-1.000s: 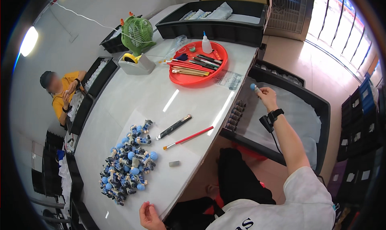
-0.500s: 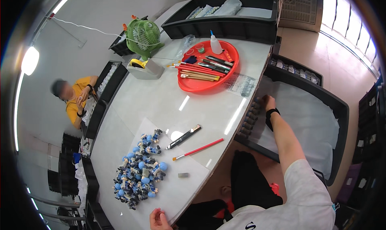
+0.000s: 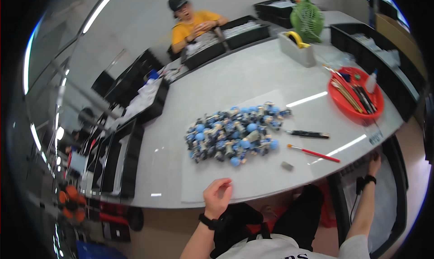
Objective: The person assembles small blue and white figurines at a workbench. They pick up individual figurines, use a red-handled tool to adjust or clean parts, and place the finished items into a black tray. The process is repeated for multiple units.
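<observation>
Small figurines with light-blue heads or caps and dark feet lie in a loose pile (image 3: 235,134) on a white sheet (image 3: 194,186) at the table's near middle. Just in front of the pile, at the table edge, my left hand (image 3: 218,197) hovers with thumb and index finger apart and nothing between them. My right hand (image 3: 374,161) reaches down into a black tray (image 3: 400,186) below the table's right edge, near a row of dark small pieces (image 3: 355,167). Its fingers are blurred, so any hold is hidden. A black pen-shaped tool (image 3: 309,134), a red paintbrush (image 3: 316,155) and a grey block (image 3: 287,166) lie right of the pile.
A red tray (image 3: 337,98) of brushes, pens and a squeeze bottle (image 3: 371,81) stands at the right. Behind it are a tape dispenser (image 3: 296,51), a green fan (image 3: 307,21) and black bins (image 3: 379,51). Across the table sits a person in yellow (image 3: 181,32) beside more bins.
My view has swung left, bringing the pile to the centre and more of my left hand into sight. My right hand is still down in the black tray.
</observation>
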The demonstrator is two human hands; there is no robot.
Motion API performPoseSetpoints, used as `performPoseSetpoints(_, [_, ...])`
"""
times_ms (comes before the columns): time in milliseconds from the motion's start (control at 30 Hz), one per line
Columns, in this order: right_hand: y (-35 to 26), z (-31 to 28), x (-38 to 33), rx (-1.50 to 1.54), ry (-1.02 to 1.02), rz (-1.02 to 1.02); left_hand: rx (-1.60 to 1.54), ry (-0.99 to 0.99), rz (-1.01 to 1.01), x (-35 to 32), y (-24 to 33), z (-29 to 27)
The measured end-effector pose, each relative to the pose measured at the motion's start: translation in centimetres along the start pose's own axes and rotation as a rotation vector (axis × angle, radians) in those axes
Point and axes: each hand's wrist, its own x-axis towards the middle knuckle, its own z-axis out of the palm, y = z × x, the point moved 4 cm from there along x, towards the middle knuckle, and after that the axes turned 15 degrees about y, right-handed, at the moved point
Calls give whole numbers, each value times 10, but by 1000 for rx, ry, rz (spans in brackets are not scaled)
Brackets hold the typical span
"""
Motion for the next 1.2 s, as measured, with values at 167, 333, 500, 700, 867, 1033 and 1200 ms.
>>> performPoseSetpoints(167, [-173, -74, -41, 496, 154, 154, -38, -33, 34, 1, 5, 4])
performPoseSetpoints(333, [-345, -82, -153, 918, -74, 257, -68, -30, 49, -3, 9, -2])
performPoseSetpoints(500, [-435, -42, -285, 984, -733, 259, -82, -89, 131, 8, 33, -10])
performPoseSetpoints(700, [-481, -12, -366, 873, -1100, -54, 68, 7, 443, 95, 79, -48])
performPoseSetpoints(867, [-482, 8, -384, 835, -1159, -123, 499, -134, 472, 151, 35, -44])
performPoseSetpoints(1033, [-473, 13, -385, 847, -1192, -72, 815, -369, 431, 164, 8, -17])
performPoseSetpoints(1200, [-474, 12, -383, 839, -1179, -78, 838, -332, 495, 168, 2, -12])
